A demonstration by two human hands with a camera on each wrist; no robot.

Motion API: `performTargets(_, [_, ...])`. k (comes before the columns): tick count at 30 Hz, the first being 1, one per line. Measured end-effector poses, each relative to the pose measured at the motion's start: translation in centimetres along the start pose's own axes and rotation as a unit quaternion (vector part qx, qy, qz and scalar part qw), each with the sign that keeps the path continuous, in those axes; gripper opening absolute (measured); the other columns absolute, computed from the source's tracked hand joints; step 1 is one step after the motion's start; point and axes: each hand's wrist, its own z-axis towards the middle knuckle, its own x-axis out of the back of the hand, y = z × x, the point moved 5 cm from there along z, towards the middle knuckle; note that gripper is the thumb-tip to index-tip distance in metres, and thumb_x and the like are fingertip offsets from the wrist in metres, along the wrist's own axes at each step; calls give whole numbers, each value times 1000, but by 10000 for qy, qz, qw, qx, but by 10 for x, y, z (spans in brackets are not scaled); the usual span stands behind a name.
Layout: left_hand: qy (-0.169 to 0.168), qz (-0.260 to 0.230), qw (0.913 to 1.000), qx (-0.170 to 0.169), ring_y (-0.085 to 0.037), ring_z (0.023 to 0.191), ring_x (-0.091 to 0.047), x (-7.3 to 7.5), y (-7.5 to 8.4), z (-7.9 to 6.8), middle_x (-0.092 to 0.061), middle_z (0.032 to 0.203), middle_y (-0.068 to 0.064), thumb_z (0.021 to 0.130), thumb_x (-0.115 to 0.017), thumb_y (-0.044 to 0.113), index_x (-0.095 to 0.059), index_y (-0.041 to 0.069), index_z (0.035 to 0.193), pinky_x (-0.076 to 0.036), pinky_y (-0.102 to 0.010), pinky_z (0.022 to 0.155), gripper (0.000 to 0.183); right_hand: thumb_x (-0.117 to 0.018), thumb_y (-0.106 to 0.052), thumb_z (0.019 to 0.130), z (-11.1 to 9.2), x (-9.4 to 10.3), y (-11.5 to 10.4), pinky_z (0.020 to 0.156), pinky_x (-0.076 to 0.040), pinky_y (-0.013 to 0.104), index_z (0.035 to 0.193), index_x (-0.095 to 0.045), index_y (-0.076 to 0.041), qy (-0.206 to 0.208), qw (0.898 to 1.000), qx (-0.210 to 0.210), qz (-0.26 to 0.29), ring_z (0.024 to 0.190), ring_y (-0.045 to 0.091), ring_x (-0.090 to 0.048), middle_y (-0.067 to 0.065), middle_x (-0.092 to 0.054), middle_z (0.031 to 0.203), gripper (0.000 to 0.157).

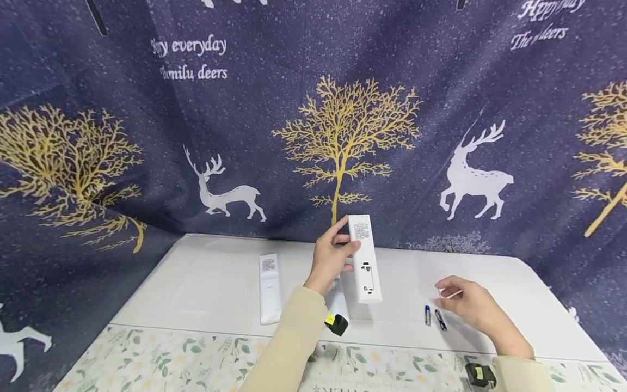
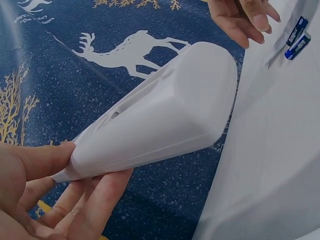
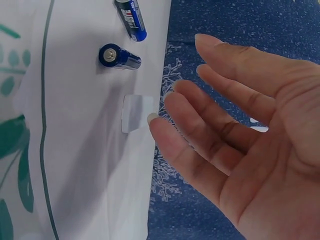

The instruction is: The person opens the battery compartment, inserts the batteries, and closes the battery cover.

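My left hand (image 1: pixel 329 259) grips a white remote control (image 1: pixel 364 256) by its upper end, thumb on the back and fingers behind. The remote is raised off the table with its back facing me, and its battery compartment is uncovered, with metal contacts showing. From the left wrist view, the remote's (image 2: pixel 165 110) smooth rounded end points away from the hand. My right hand (image 1: pixel 470 305) hovers over the table with loosely bent fingers and holds nothing. Below it lie two blue batteries (image 1: pixel 428 316) (image 3: pixel 120 56), and a small white cover (image 3: pixel 137 113) lies close to its fingertips.
A second white remote (image 1: pixel 269 291) lies on the white table (image 1: pixel 206 294) to the left. Another white remote (image 1: pixel 337 302) lies partly hidden beneath the left wrist. Floral cloth (image 1: pixel 161 354) covers the front edge, and a dark blue deer-print curtain (image 1: pixel 274 163) hangs behind.
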Motion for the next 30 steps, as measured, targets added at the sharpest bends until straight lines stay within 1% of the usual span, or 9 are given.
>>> performTargets(2, [-7,-12,10000,-34,-21,87,-74,-1,2,1,-71,114,-3,98,-78,9,-53,34,158,-66,-38,66,70,-84,-8,89,1,0,0,79,-60,55,116,-71,3,30,9999,106,-32,90,33,-73,13,-74,100,33])
performTargets(5, [-10,0,10000,-31,-21,87,-74,-1,3,1,-71,114,-4,98,-79,10,-52,34,158,-65,-38,66,70,-84,-8,88,2,-3,-1,79,-59,55,115,-72,2,-16,9998,194,-52,90,33,-73,15,-74,103,31])
performTargets(10, [24,41,10000,84,-21,87,-74,1,1,-1,-71,115,-4,97,-78,9,-53,34,158,-65,-37,66,70,-85,-10,86,1,-8,-3,78,-59,53,114,-74,-1,-178,9997,152,-107,90,29,-71,14,-74,104,31])
performTargets(14, [16,46,10000,77,-21,87,-74,0,0,-2,-71,115,-4,98,-78,9,-53,34,158,-65,-37,67,70,-87,-12,85,0,-8,-3,78,-58,53,112,-74,-3,-250,9994,110,-197,89,27,-70,12,-74,103,31])
performTargets(19, [-25,2,10000,13,-21,87,-74,-2,2,1,-71,114,-4,97,-79,9,-52,33,158,-65,-38,67,71,-86,-11,86,1,-7,-5,77,-58,50,112,-74,-3,-385,9989,124,-227,91,28,-69,5,-72,98,30])
performTargets(22, [-26,35,10000,-3,-21,87,-74,-3,3,2,-71,114,-4,97,-79,10,-52,33,159,-65,-37,67,71,-85,-9,86,1,-10,-6,76,-58,48,113,-73,-2,-470,9986,136,-187,90,28,-68,3,-71,96,30])
performTargets(26, [43,129,9999,49,-21,86,-74,-1,2,0,-71,114,-4,97,-79,9,-53,34,158,-65,-37,66,71,-86,-10,86,1,-18,-6,73,-57,43,114,-72,-1,-623,9980,40,-21,84,21,-66,1,-70,94,32])
performTargets(29, [13,122,9999,41,-21,87,-74,-1,1,-1,-71,115,-5,97,-79,9,-53,34,158,-65,-37,66,71,-88,-10,84,0,-21,-6,72,-55,40,114,-73,-2,-649,9979,-49,53,80,17,-64,0,-69,91,35])
performTargets(30, [-4,123,9999,23,-21,87,-74,-1,1,-1,-70,115,-5,97,-78,9,-52,33,158,-66,-37,67,71,-88,-9,84,0,-22,-5,71,-55,40,114,-72,-1,-666,9978,-15,49,79,17,-63,0,-69,91,35])
